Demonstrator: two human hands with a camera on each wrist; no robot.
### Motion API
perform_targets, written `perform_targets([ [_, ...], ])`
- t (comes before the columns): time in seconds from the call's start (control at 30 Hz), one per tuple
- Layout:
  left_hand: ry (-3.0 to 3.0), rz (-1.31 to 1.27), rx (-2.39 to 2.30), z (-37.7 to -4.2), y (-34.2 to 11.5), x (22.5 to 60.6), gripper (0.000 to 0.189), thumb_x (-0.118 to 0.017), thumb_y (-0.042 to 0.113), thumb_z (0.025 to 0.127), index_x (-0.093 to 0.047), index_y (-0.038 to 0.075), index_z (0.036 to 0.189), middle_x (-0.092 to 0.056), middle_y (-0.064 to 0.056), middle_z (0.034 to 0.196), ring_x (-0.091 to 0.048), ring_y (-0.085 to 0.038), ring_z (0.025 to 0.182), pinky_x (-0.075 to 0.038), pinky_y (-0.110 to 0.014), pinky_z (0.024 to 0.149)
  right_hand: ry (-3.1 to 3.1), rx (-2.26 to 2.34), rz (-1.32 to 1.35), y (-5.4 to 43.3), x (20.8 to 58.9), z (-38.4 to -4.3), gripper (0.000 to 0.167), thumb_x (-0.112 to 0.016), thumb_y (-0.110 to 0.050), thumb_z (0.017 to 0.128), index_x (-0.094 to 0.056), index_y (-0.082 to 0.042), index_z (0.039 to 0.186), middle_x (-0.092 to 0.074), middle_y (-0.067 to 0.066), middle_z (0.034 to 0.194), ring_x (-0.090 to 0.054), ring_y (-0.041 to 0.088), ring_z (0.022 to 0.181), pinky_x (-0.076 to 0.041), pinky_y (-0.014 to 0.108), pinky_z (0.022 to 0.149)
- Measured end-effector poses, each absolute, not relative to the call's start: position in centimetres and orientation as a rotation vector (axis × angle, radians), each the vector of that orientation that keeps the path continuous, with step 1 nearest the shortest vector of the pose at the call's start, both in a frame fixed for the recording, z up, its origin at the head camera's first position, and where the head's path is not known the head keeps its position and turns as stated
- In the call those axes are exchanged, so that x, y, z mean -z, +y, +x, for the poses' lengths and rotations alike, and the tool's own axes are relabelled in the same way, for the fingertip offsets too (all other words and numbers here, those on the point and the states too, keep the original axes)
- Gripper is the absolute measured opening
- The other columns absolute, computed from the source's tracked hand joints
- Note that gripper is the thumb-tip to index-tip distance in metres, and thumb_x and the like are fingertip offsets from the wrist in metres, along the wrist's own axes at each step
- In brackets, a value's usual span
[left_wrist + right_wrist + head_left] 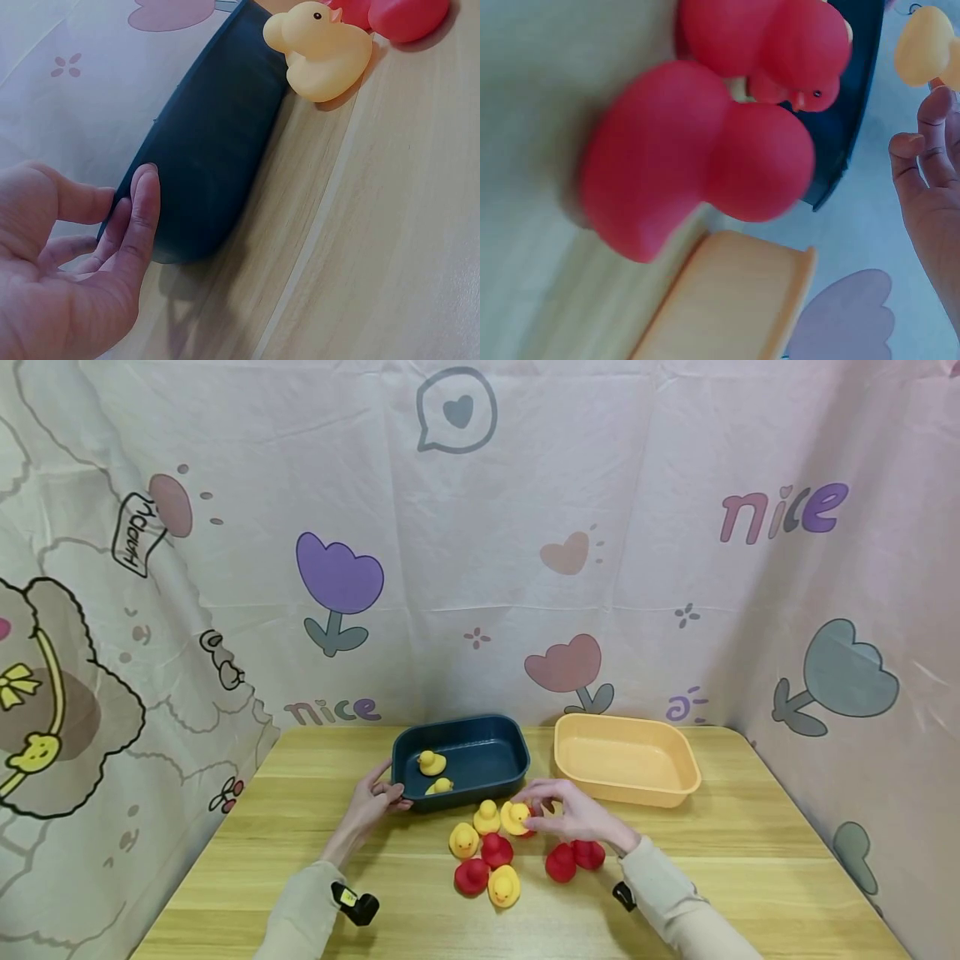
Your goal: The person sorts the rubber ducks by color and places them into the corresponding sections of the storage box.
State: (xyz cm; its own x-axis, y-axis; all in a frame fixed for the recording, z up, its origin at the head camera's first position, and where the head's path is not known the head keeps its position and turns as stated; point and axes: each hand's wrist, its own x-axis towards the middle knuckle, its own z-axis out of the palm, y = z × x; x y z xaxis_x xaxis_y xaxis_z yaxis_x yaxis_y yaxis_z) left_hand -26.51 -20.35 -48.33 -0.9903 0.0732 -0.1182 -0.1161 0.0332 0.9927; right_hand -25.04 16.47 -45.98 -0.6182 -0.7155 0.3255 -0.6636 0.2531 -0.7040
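Observation:
My left hand [372, 799] grips the near left end of a navy blue bin [517, 785], with thumb and fingers over its rim in the left wrist view. Two yellow rubber ducks [431, 763] sit inside that bin. Just in front of it, my right hand [570, 810] pinches a yellow rubber duck [513, 817], which overlaps a red duck [529, 827] in the head view. The right wrist view has the pinched duck [924, 46] at the fingertips, up against the backdrop. Other yellow ducks [464, 841] and red ducks [472, 877] lie loosely grouped between my hands.
A pale orange bin [626, 789] stands at the back right, beside the navy one. Two red ducks [561, 863] lie below my right hand. The wooden table [247, 860] ends at a printed cloth backdrop [480, 568].

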Motion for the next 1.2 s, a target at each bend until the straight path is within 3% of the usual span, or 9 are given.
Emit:
perform_targets([
  [0.13, 2.163, -0.047, -2.090, -26.6, -20.4, 48.5, 0.068, -0.049, -0.005, 0.101, -0.016, 0.003, 0.161, -0.061, -0.001, 0.078, -0.071, -0.008, 0.069, -0.062, -0.021, 0.072, 2.446, 1.304, -1.361, 16.1, 45.1, -25.5, 0.030, -0.073, -0.020, 0.093, -0.071, -0.011, 0.122, -0.067, 0.002, 0.097, -0.056, 0.007, 0.078, -0.052, 0.019, 0.066],
  [0.37, 2.164, -0.047, -2.087, -26.7, -20.3, 48.4, 0.068, -0.048, -0.005, 0.101, -0.016, 0.003, 0.161, -0.061, 0.001, 0.077, -0.070, -0.007, 0.069, -0.063, -0.021, 0.073, 2.471, 1.309, -1.386, 15.4, 44.0, -26.6, 0.030, -0.074, -0.016, 0.091, -0.072, -0.006, 0.119, -0.067, 0.006, 0.097, -0.053, 0.006, 0.074, -0.050, 0.029, 0.061],
  [0.6, 2.160, -0.033, -2.093, -26.6, -20.3, 48.4, 0.070, -0.049, -0.004, 0.101, -0.014, 0.003, 0.161, -0.061, 0.001, 0.076, -0.070, -0.008, 0.068, -0.063, -0.022, 0.072, 2.485, 1.260, -1.362, 14.6, 42.7, -27.8, 0.032, -0.075, -0.018, 0.091, -0.072, -0.009, 0.121, -0.067, 0.005, 0.101, -0.055, 0.004, 0.077, -0.051, 0.019, 0.067],
  [0.87, 2.155, -0.025, -2.098, -26.6, -20.3, 48.4, 0.070, -0.050, -0.004, 0.101, -0.015, 0.003, 0.161, -0.062, 0.000, 0.076, -0.071, -0.008, 0.068, -0.063, -0.023, 0.073, 2.483, 1.257, -1.313, 13.1, 41.7, -29.6, 0.030, -0.074, -0.016, 0.091, -0.072, -0.006, 0.120, -0.064, 0.010, 0.091, -0.056, 0.011, 0.077, -0.052, 0.020, 0.068],
  [1.2, 2.147, -0.019, -2.098, -26.6, -20.5, 48.5, 0.071, -0.049, -0.004, 0.102, -0.012, 0.002, 0.161, -0.063, 0.001, 0.077, -0.071, -0.007, 0.069, -0.063, -0.021, 0.072, 2.524, 1.171, -1.219, 10.7, 42.0, -32.2, 0.034, -0.072, -0.016, 0.093, -0.069, -0.005, 0.125, -0.068, 0.011, 0.108, -0.060, 0.009, 0.082, -0.056, 0.017, 0.078],
])
